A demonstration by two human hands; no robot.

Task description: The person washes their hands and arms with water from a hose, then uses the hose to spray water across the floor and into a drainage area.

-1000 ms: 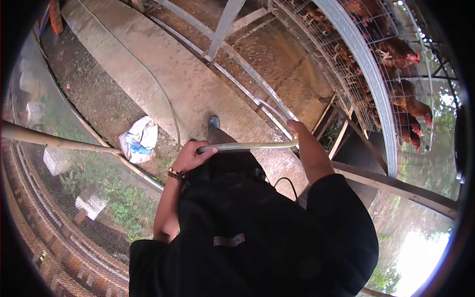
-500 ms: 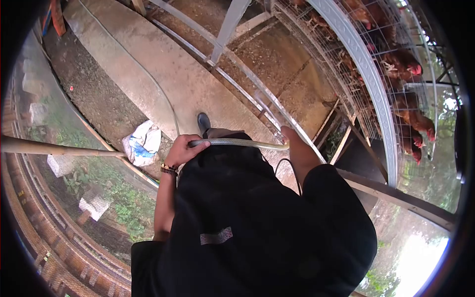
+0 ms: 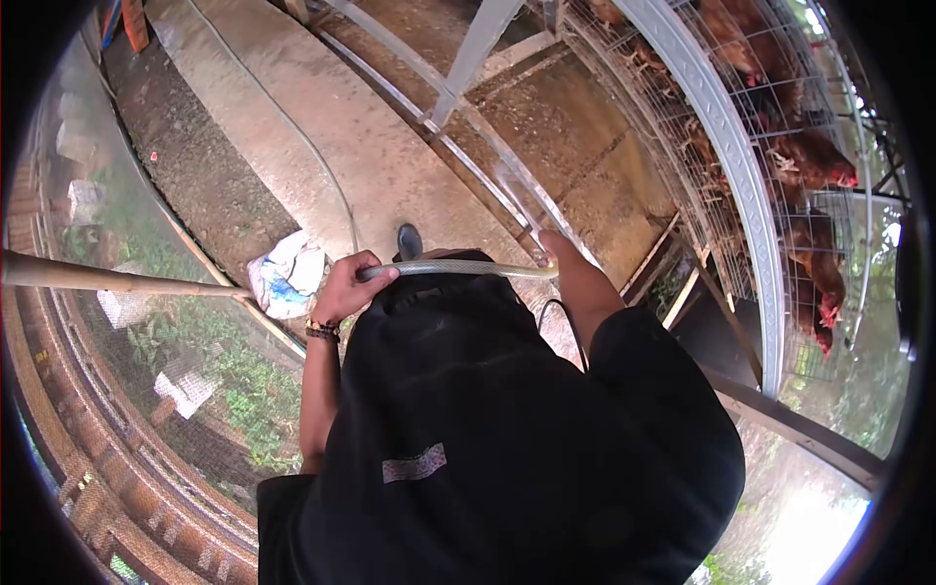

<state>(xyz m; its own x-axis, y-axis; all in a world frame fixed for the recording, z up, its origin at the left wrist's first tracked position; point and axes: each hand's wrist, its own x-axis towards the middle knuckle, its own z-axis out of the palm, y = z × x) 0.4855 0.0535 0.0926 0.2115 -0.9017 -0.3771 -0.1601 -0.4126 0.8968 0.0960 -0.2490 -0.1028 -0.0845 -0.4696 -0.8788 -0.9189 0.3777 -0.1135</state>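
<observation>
Left hand (image 3: 348, 289) and right hand (image 3: 560, 253) both grip a pale hose (image 3: 468, 266), held crosswise in front of black clothing (image 3: 487, 409), above a concrete walkway (image 3: 361, 146); caged brown hens (image 3: 815, 158) stand at far right.

The left hand (image 3: 359, 281) was curled in a firm grip, thumb pointing inward; the left forearm (image 3: 317, 400) reached nearly straight forward; the right hand (image 3: 556, 252) showed its back, most fingers hidden; the right forearm (image 3: 589, 300) slanted inward.
</observation>
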